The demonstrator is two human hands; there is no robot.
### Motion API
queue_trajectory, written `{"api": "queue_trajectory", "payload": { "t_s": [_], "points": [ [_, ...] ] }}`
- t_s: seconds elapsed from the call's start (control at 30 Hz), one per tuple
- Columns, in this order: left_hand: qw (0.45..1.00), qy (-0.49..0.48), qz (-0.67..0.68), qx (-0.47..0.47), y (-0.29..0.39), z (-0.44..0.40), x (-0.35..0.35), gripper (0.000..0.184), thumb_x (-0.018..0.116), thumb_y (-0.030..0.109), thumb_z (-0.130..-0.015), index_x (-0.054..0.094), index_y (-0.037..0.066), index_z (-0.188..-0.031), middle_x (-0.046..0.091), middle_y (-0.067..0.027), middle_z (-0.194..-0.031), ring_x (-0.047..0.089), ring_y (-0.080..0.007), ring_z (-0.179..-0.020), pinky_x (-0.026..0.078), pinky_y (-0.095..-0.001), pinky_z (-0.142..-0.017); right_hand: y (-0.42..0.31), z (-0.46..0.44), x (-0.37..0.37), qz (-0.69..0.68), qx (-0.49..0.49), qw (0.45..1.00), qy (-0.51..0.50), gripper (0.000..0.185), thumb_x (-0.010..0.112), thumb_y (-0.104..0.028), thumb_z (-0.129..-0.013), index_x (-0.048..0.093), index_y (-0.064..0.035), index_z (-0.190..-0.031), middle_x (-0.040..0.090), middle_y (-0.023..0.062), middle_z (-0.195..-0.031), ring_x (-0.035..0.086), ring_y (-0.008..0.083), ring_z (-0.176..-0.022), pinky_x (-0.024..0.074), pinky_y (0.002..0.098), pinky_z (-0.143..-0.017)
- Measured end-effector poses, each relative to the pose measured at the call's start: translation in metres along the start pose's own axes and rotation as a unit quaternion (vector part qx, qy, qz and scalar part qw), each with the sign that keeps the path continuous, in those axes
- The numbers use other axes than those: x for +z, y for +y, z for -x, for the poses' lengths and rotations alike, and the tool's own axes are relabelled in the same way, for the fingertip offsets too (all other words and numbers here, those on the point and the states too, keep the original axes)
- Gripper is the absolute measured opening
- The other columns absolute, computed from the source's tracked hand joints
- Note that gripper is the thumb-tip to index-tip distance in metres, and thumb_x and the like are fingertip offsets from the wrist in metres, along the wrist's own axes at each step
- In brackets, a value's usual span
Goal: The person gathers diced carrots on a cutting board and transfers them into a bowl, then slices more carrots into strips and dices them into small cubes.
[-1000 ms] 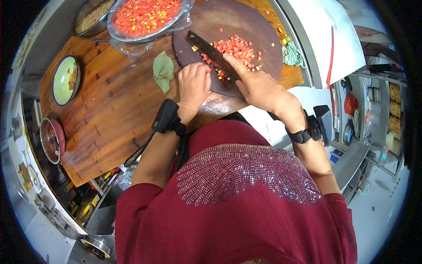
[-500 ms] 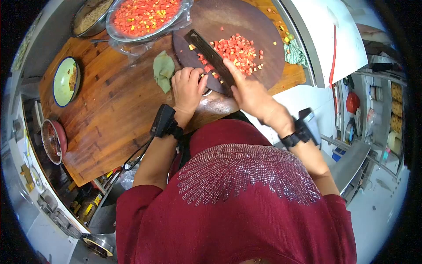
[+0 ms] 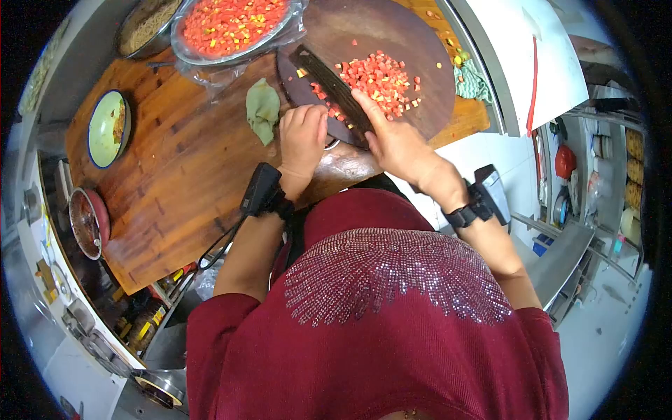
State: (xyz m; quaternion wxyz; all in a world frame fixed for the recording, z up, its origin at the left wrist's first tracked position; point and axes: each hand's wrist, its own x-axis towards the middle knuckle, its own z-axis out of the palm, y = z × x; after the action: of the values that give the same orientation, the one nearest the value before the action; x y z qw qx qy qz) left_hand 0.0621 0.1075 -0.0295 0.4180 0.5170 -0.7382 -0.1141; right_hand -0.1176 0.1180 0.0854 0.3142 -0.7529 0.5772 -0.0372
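Observation:
My right hand [image 3: 406,152] grips a dark, broad-bladed cleaver [image 3: 323,78], its blade slanting across the near left part of a round brown chopping board [image 3: 430,63]. Beside the blade, my left hand [image 3: 302,133] rests at the board's near edge with its fingers curled together. Whatever lies under those fingers is hidden. Right of the blade is a heap of small red diced pieces [image 3: 381,80] with some yellow ones among them, and a few more sit along the blade's left side. A pale green leaf-like piece [image 3: 262,110] lies on the table just left of my left hand.
A plastic-lined metal basin [image 3: 231,28] full of red and yellow dice stands at the back, next to a pot of noodle-like strands [image 3: 150,31]. On the wooden table's [image 3: 182,168] left are a green bowl [image 3: 105,129] and a red bowl [image 3: 89,220]. A striped cloth [image 3: 472,82] lies right.
My left hand's fingers have drawn closer together, and the thumb is now less visible. The cleaver has shifted only slightly, still in my right hand.

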Motion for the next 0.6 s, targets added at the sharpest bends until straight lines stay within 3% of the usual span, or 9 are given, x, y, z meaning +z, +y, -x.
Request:
{"api": "queue_trajectory", "payload": {
  "t_s": [0.1,0.2,0.5,0.57,0.6],
  "points": [
    [1.000,-0.002,-0.027,-0.010,0.008,-0.002,0.000,0.013,0.064,0.011,-0.080,0.061,0.008,-0.092,0.060,-0.0076,-0.091,0.055,-0.0286,-0.086,0.042,-0.0382,-0.078,-0.007,-0.004,-0.024,0.016,-0.030,0.999,-0.019,0.064,0.050,-0.011,-0.085,0.023,-0.0196,-0.143,0.061,0.0293,-0.076,0.061,0.0447,-0.070,0.0483,0.0539,-0.063],
    [0.999,0.016,-0.050,-0.012,0.014,-0.002,-0.003,0.013,0.064,0.012,-0.079,0.061,0.009,-0.091,0.060,-0.0067,-0.092,0.055,-0.0282,-0.087,0.042,-0.0379,-0.078,-0.017,-0.002,-0.031,0.023,-0.013,0.998,-0.061,0.073,0.053,-0.007,-0.085,0.015,-0.0234,-0.145,0.061,0.0285,-0.079,0.060,0.0443,-0.076,0.0479,0.0505,-0.069],
    [0.999,0.009,-0.030,-0.023,0.007,-0.001,0.002,0.012,0.062,0.008,-0.080,0.061,0.007,-0.092,0.061,-0.0072,-0.091,0.056,-0.0284,-0.088,0.043,-0.0380,-0.080,0.003,0.010,0.016,0.034,-0.014,0.999,0.016,0.070,0.050,-0.011,-0.086,0.014,-0.0227,-0.145,0.062,0.0274,-0.075,0.061,0.0445,-0.070,0.0471,0.0541,-0.064],
    [0.999,0.015,-0.007,-0.029,0.007,-0.001,0.001,0.011,0.059,0.006,-0.081,0.061,0.006,-0.091,0.062,-0.0080,-0.089,0.056,-0.0296,-0.086,0.043,-0.0383,-0.080,0.006,0.008,0.006,-0.033,-0.008,0.999,0.009,0.070,0.051,-0.011,-0.086,0.015,-0.0235,-0.145,0.062,0.0272,-0.076,0.061,0.0447,-0.072,0.0464,0.0555,-0.066],
    [1.000,0.018,-0.008,-0.024,0.007,-0.003,0.000,0.011,0.059,0.006,-0.081,0.061,0.006,-0.091,0.062,-0.0080,-0.089,0.056,-0.0296,-0.086,0.043,-0.0383,-0.080,0.010,0.006,-0.001,-0.052,-0.015,0.999,-0.005,0.069,0.052,-0.011,-0.086,0.016,-0.0219,-0.144,0.061,0.0296,-0.085,0.061,0.0456,-0.079,0.0470,0.0546,-0.071]
  ]
}}
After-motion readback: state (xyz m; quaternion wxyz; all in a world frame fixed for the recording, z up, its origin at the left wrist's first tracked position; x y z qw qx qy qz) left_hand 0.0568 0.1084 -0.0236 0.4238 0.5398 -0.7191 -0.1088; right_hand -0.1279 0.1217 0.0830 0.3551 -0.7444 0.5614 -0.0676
